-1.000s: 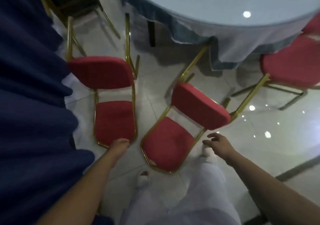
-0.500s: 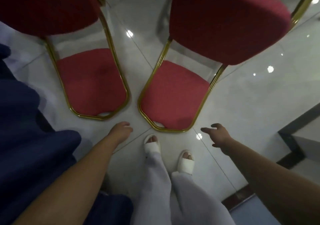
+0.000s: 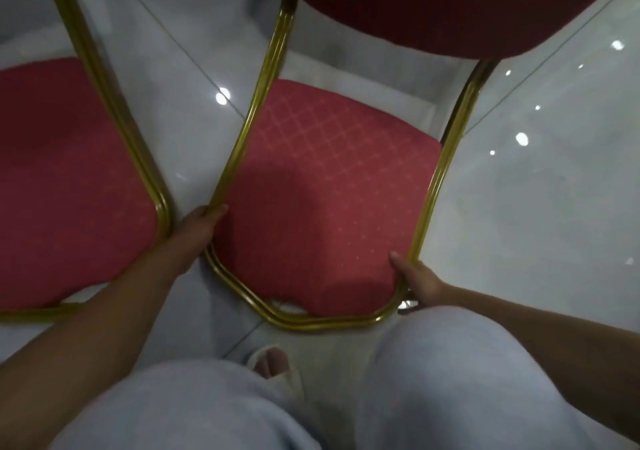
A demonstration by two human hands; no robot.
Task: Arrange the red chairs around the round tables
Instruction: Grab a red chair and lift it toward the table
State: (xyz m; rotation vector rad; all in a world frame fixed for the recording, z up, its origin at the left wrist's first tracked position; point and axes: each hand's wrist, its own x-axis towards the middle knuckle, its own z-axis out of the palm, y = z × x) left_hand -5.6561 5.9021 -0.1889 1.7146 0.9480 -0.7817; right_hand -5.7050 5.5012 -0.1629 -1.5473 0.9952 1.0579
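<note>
We look straight down on a chair (image 3: 322, 200) standing on the floor (image 3: 554, 190), just in front of a person's knees. Its seat is a padded red cushion with rounded corners, and the woven cloth carries a faint diamond lattice with small dots. A frame (image 3: 263, 89) of doubled, shiny brass-coloured tube runs along both sides of the seat and bends round its front in a smooth curve. Above the seat, the darker red backrest (image 3: 433, 6) bulges as a thick rounded pad.

The left hand (image 3: 197, 228) grips the left side rail of this chair near the front corner. Its fingers (image 3: 216, 211) are closed round the tube and the fingertips lie against the cushion's edge. The right hand (image 3: 415, 280) grips the front right corner. Its thumb lies on the cloth and the hand wraps over the tube, though we cannot make out the fingers underneath.

To the left of the chair stands a second chair (image 3: 62, 179) with the same red cushion and the same doubled golden tube. Its near corner is close to the chair but apart from it, and the left hand sits in the gap between the two frames.

The floor is pale, glossy tile with thin joint lines and small round light reflections. On the near side of the chair we see loose, soft, pale grey trousers (image 3: 450, 380). Between the knees, toes show in a white open sandal (image 3: 273, 366).
</note>
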